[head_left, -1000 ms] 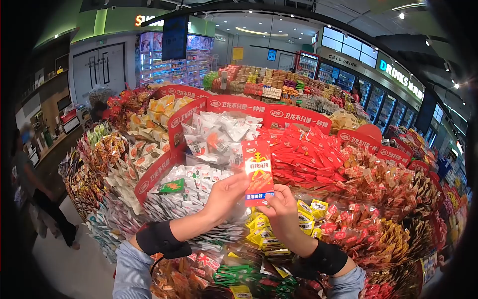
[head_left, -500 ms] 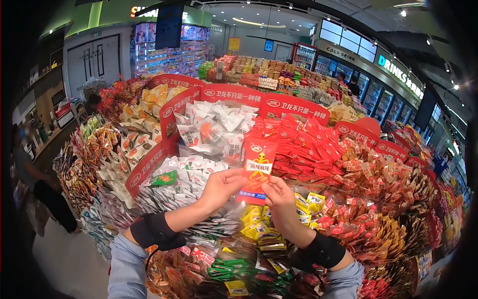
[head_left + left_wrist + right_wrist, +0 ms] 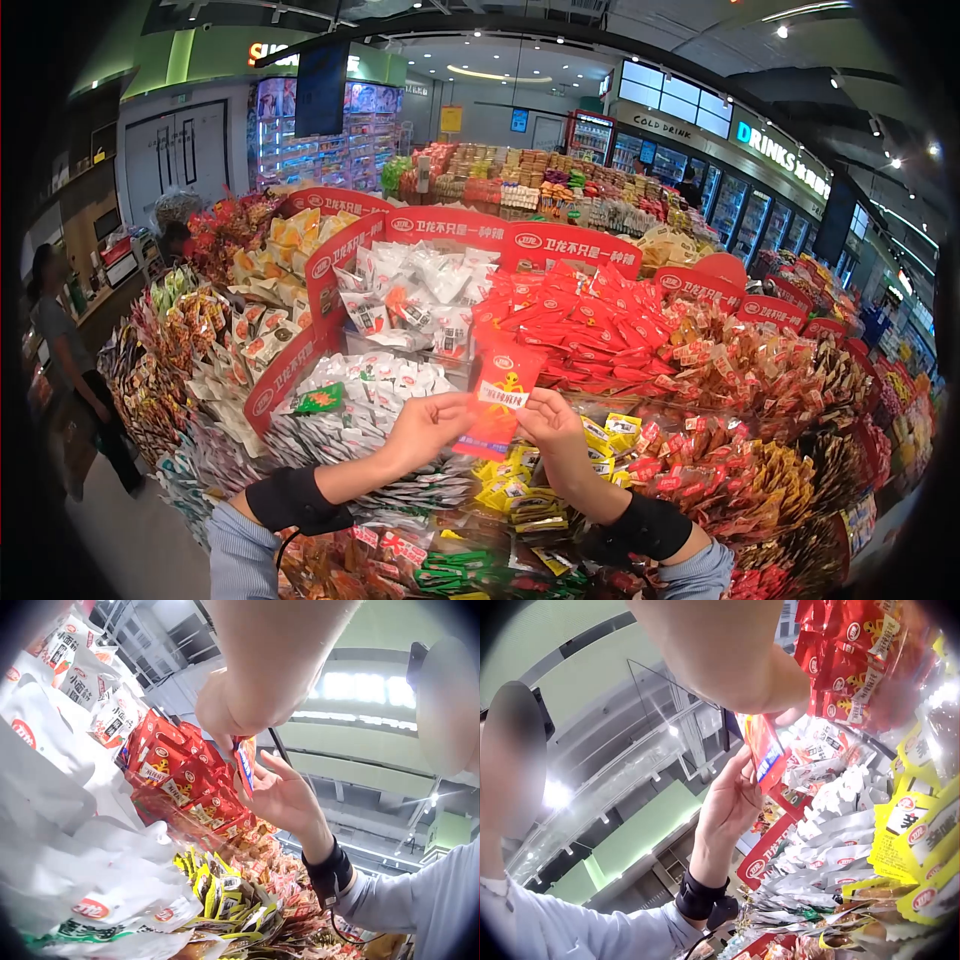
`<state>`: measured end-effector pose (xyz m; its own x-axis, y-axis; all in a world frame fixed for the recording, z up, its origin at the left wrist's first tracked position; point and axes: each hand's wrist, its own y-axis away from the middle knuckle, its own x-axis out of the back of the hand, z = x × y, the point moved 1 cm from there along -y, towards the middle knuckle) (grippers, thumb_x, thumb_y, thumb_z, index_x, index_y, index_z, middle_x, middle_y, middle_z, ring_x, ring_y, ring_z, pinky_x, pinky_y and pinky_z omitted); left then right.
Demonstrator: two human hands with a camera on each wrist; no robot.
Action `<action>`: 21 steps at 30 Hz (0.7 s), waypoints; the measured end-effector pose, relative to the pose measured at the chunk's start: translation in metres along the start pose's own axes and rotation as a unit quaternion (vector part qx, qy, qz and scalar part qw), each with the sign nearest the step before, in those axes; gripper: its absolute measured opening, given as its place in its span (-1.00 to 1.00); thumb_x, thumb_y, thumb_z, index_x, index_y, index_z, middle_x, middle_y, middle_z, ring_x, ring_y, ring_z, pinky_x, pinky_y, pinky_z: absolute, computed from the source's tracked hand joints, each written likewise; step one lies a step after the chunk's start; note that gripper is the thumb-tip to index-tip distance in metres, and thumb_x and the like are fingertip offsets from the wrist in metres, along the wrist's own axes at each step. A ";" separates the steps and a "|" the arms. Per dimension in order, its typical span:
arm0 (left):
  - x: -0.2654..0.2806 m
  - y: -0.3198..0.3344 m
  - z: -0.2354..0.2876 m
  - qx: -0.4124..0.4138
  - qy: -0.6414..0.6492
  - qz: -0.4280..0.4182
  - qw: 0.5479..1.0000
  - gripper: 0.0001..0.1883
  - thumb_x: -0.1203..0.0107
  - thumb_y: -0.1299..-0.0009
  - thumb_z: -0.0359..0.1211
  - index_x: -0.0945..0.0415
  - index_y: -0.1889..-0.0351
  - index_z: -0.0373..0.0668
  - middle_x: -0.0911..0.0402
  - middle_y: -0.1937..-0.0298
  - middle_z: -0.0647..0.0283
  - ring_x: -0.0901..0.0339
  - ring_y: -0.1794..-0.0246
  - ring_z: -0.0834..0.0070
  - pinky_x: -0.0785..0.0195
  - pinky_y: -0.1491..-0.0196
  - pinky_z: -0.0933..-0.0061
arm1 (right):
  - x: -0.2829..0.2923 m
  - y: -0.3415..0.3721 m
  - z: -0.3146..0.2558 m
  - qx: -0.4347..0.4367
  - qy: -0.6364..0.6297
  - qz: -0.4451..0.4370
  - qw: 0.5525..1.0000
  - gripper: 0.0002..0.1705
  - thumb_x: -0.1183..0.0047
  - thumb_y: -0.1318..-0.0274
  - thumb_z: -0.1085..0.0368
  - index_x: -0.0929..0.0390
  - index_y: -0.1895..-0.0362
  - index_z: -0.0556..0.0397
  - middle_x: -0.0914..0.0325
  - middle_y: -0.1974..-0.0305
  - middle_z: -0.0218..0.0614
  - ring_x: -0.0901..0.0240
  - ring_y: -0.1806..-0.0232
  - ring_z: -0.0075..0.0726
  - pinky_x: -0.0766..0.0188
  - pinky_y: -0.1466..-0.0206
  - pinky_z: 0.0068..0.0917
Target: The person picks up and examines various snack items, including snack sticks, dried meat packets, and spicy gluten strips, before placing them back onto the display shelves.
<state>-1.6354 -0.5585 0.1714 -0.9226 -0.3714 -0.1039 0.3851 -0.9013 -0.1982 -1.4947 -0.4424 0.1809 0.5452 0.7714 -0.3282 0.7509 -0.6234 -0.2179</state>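
Note:
Between both hands a red snack packet (image 3: pixel 503 395) with a yellow figure and a white label is held up, tilted, its front toward the head camera. My left hand (image 3: pixel 428 432) pinches its left edge, and my right hand (image 3: pixel 549 424) pinches the right edge near the white label. In the left wrist view the packet (image 3: pixel 246 761) shows edge-on, partly hidden behind the near hand. The right wrist view shows the lower end of the packet (image 3: pixel 766 757) with a blue strip. Behind it lies a heap of similar red packets (image 3: pixel 590 315).
White packets (image 3: pixel 425 285) fill a bin behind the hands, and more white packets (image 3: pixel 360 400) lie at the left. Yellow packets (image 3: pixel 515 480) lie below. Red printed divider boards (image 3: pixel 570 250) stand between bins. A person (image 3: pixel 75 360) stands at the far left.
The packet has gone from nearly upright to tilted, its lower end swinging left. The right hand's grip is now higher on its edge. The view has shifted slightly.

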 end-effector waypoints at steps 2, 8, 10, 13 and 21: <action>0.001 0.002 -0.004 0.024 -0.066 -0.009 0.997 -0.69 0.00 -0.31 -0.44 -0.39 -0.01 -0.35 -0.58 0.22 0.26 -0.46 0.24 0.72 -0.33 0.21 0.72 | 0.007 0.000 -0.007 0.014 0.014 0.007 1.000 -0.70 0.02 -0.06 0.45 -0.32 0.08 0.19 -0.45 0.15 -0.26 -0.40 0.14 -0.50 -0.34 0.09 -0.60; -0.011 -0.012 0.012 -0.029 -0.165 -0.058 0.984 -0.70 0.00 -0.30 -0.50 -0.39 0.00 -0.37 -0.56 0.20 0.24 -0.46 0.22 0.69 -0.36 0.15 0.69 | 0.033 -0.009 -0.035 -0.012 0.063 -0.047 0.997 -0.72 0.00 -0.04 0.43 -0.35 0.11 0.16 -0.46 0.18 -0.27 -0.46 0.21 -0.45 -0.50 0.18 -0.51; -0.012 -0.032 0.016 -0.078 -0.230 -0.090 0.966 -0.70 0.00 -0.30 -0.50 -0.39 0.00 -0.36 -0.55 0.18 0.22 -0.47 0.20 0.67 -0.36 0.13 0.67 | 0.044 -0.013 -0.049 0.016 0.086 -0.013 0.996 -0.74 0.00 -0.05 0.43 -0.37 0.13 0.17 -0.47 0.18 -0.26 -0.48 0.22 -0.43 -0.53 0.22 -0.50; -0.014 -0.071 0.047 -0.183 -0.197 -0.057 0.962 -0.72 -0.01 -0.28 -0.42 -0.44 0.06 -0.30 -0.59 0.21 0.13 -0.55 0.18 0.48 -0.40 0.16 0.54 | 0.050 -0.030 -0.097 0.106 0.088 0.072 0.988 -0.77 0.00 -0.05 0.42 -0.39 0.15 0.18 -0.47 0.21 -0.27 -0.49 0.24 -0.41 -0.55 0.25 -0.49; -0.010 -0.181 0.067 -0.267 -0.415 0.010 0.870 -0.60 -0.14 -0.19 -0.33 -0.41 0.03 -0.29 -0.53 0.09 0.10 -0.50 0.08 0.30 -0.36 0.04 0.42 | 0.083 -0.102 -0.180 0.254 0.169 0.170 0.937 -0.83 -0.07 -0.01 0.36 -0.46 0.26 0.11 -0.42 0.38 -0.41 -0.42 0.33 -0.56 -0.54 0.38 -0.62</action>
<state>-1.6976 -0.4069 0.2735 -0.5274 -0.6176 0.5834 0.1508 -0.7439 -0.6511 -1.4587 -0.2919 0.3407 0.8719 0.4607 -0.1660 0.2860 -0.7542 -0.5911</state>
